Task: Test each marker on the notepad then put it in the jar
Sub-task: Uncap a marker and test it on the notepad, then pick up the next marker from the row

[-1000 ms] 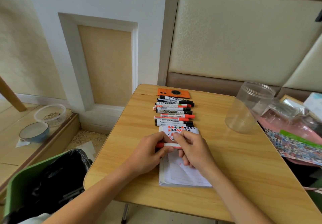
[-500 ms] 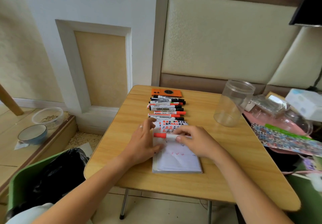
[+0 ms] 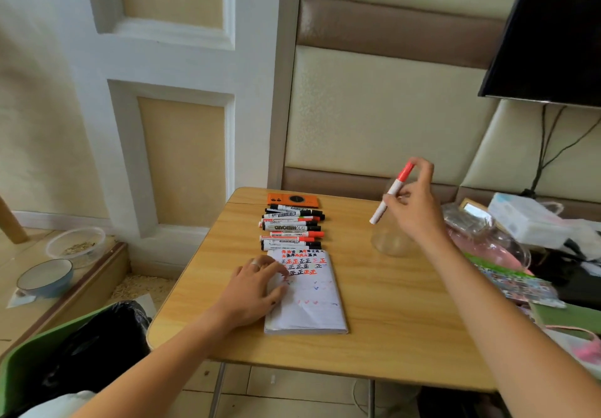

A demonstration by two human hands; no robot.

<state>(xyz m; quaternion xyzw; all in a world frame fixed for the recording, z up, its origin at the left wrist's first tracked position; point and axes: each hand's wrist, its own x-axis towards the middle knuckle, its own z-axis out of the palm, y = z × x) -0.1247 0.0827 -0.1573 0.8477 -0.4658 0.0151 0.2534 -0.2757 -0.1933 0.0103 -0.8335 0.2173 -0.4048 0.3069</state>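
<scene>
A: Item one, nearest?
B: Notepad (image 3: 305,294), white pages, lying flat on the wooden table (image 3: 390,313). Small red and blue check marks mid-page; rows of the character 正 in red and black along its far edge.

A: Hand on it?
B: Left hand (image 3: 257,291), palm down, fingers spread loosely over the notepad's left side, pressing it flat. A ring shows on one finger.

A: Beyond the notepad?
B: Row of markers (image 3: 292,229) lying side by side, touching its far edge, black and red caps. One barrel reads "WHITEBOARD". Past them, an orange phone (image 3: 292,200).

A: The marker in play?
B: Red marker (image 3: 392,191), white barrel, red cap on top, tilted. Right hand (image 3: 411,204) is raised to the right of the notepad, pinching it between thumb and fingertips above the clear jar (image 3: 388,242). The jar stands right of the marker row.
</scene>
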